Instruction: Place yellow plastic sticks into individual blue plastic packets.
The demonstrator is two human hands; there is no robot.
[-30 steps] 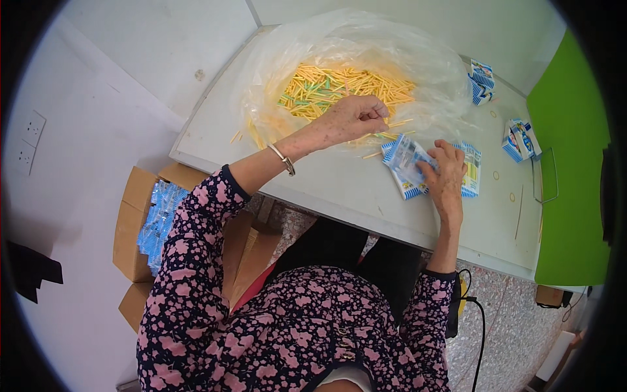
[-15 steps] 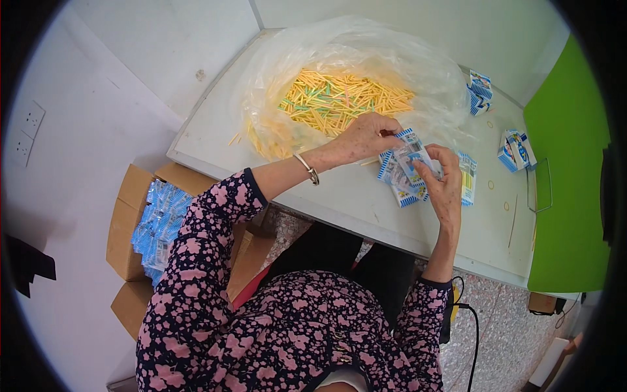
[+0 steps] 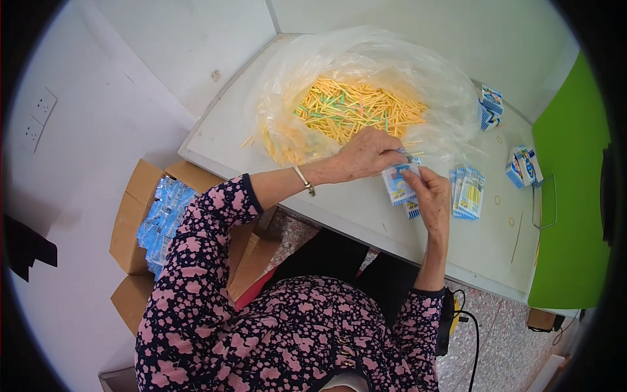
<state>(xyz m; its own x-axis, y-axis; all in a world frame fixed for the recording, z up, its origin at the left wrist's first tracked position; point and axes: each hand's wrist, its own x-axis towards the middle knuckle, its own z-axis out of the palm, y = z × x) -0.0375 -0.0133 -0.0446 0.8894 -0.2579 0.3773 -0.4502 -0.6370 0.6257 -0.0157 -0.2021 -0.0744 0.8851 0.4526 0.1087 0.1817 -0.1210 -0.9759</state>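
Above the table, a small blue-and-white plastic packet (image 3: pixel 397 185) is held between my hands. My right hand (image 3: pixel 432 197) pinches its right side, the thumb lying across the front. At the packet's top edge my left hand (image 3: pixel 371 154) has its fingertips closed, partly hidden behind the knuckles. Another striped packet (image 3: pixel 411 210) shows just beneath the held one. To the right of my right hand lies a small overlapping group of packets (image 3: pixel 467 193), the top one showing yellow sticks. Beyond my left hand, a large clear plastic bag (image 3: pixel 450 98) holds many thin yellow sticks (image 3: pixel 359 108), a few green.
An open cardboard box (image 3: pixel 130 225) full of blue packets (image 3: pixel 166 222) stands at left beside the table. Small striped boxes (image 3: pixel 522 166) sit near the green panel (image 3: pixel 568 196) at right, others (image 3: pixel 491 106) further back. Rubber bands (image 3: pixel 498 200) lie on the tabletop (image 3: pixel 366 208).
The held packet has tilted lower, and my right hand has moved left with it, away from the packets on the table. My left hand stays at its top edge. The view has shifted slightly.
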